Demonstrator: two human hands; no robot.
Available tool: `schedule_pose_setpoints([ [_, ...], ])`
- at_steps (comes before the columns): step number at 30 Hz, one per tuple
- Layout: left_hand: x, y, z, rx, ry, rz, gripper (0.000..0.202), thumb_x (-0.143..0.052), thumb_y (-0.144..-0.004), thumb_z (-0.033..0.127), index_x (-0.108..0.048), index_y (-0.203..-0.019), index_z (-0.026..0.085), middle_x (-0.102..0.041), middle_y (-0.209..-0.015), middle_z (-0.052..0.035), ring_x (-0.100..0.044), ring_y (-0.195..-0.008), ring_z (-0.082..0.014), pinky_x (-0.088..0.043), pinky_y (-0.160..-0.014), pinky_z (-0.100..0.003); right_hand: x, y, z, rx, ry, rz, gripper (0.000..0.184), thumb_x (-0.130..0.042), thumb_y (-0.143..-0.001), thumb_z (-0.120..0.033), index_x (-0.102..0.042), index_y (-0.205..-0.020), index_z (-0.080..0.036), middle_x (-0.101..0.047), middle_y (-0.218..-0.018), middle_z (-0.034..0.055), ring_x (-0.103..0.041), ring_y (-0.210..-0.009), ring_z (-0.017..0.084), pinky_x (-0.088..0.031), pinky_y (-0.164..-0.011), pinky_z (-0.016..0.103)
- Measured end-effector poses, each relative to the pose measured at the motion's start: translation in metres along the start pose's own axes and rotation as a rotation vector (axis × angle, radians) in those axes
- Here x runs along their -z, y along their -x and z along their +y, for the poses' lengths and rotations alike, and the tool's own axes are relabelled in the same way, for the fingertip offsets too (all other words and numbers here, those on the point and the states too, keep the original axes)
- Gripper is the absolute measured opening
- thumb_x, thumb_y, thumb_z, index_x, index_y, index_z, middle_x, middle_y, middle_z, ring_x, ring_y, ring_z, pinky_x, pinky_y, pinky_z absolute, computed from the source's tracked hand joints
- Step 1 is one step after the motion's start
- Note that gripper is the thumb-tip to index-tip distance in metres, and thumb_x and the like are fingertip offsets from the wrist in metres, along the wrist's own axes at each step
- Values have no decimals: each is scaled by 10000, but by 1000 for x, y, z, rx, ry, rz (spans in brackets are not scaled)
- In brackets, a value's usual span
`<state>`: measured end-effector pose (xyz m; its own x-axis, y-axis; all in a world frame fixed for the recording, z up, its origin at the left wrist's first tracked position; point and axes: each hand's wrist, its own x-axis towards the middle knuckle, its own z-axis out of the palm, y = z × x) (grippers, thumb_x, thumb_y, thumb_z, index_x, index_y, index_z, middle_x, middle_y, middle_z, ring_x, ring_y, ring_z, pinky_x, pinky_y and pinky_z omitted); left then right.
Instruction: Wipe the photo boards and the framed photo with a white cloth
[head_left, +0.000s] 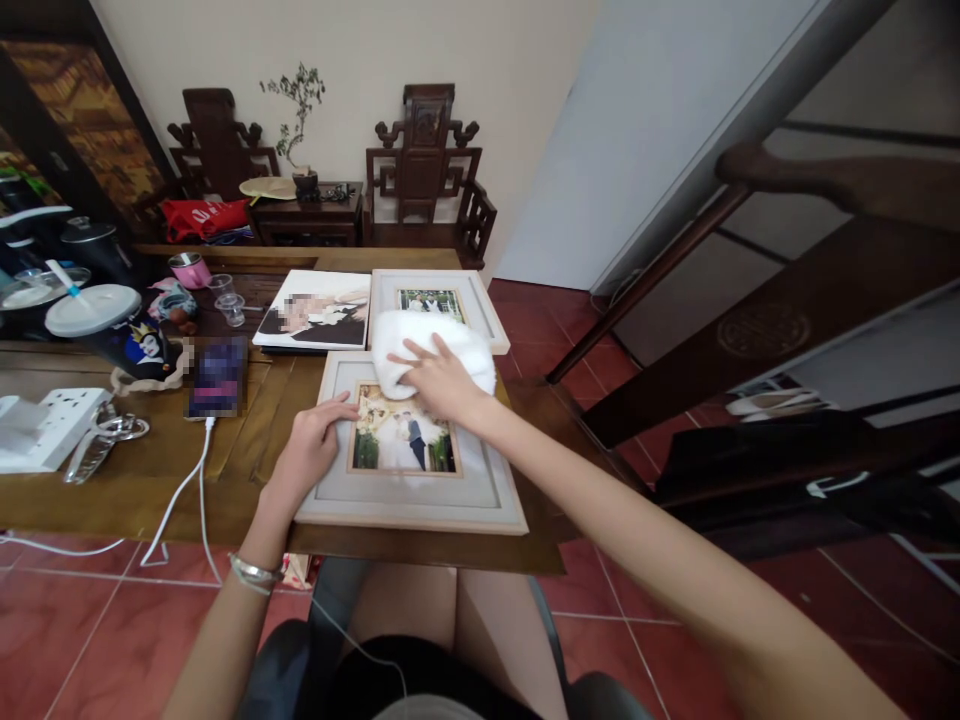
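Observation:
A light wooden picture frame [420, 515] with a wedding photo lies flat at the table's near edge. My right hand [442, 380] presses a folded white cloth [394, 335] onto the frame's upper right part, its fingers spread over the fabric. At the frame's left side rests my left hand [315, 435], with fingers stretched onto the frame beside the photo. Behind it lies a second picture frame [484, 325], partly covered by the cloth. A photo album or print [322, 310] showing people in dark and white clothes lies to that frame's left.
A charging phone [217, 375], a lidded black cup [127, 330], a white power strip [56, 425], a clear hair claw [109, 435] and a pink mug [190, 270] crowd the table's left. A dark wooden chair [825, 260] stands at right.

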<state>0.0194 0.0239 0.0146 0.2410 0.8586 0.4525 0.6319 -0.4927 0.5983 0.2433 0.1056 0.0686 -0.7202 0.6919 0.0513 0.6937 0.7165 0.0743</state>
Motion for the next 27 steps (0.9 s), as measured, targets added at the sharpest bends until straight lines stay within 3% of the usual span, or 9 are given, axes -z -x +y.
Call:
schedule_pose_setpoints([
  [4,-1,0,0,-4,-9,5,446,-351,-746,-12,-694,-941,199,-737,-1073,-63,-600,-1211,-219,-486,-1041,-457,5,36,30,-165,18,-78,501,-430,-734,90,-721,-1059,-158,-511,-1438,31,-340,-1409,301,-198,-1139,623],
  [7,-2,0,-1,-23,-26,11,443,-362,-753,-16,-691,-960,196,-726,-1103,-67,-608,-1201,-221,-480,-1046,-462,10,59,36,-222,54,-124,507,-410,-723,97,-719,-1062,-118,-497,-1446,58,-328,-1411,323,-229,-1135,606],
  [11,-2,0,-2,-39,-77,16,437,-371,-775,-17,-688,-996,186,-698,-1165,-78,-597,-1212,-220,-471,-1058,-447,23,88,14,-169,40,-183,510,-425,-693,101,-730,-1054,-91,-467,-1464,99,-303,-1418,346,-280,-1135,555],
  [17,-1,-2,-2,-74,-135,-14,457,-357,-804,-26,-654,-1099,158,-676,-1189,-109,-566,-1248,-226,-453,-1079,-453,46,129,-24,-121,-120,-288,486,-452,-632,81,-758,-936,-142,-541,-1402,75,-359,-1395,321,-324,-1137,521],
  [20,1,-3,-1,-78,-135,-33,464,-341,-819,-26,-647,-1118,152,-665,-1202,-115,-555,-1260,-225,-448,-1083,-461,44,127,-19,-166,-153,-260,512,-434,-633,84,-755,-956,-149,-549,-1395,80,-362,-1395,310,-327,-1139,514],
  [27,3,-4,-1,-51,-105,-66,495,-341,-806,-34,-648,-1139,166,-679,-1206,-90,-547,-1273,-217,-425,-1107,-465,13,80,19,-198,-44,-79,557,-442,-660,86,-724,-1088,-131,-488,-1453,97,-324,-1408,345,-330,-1127,540],
])
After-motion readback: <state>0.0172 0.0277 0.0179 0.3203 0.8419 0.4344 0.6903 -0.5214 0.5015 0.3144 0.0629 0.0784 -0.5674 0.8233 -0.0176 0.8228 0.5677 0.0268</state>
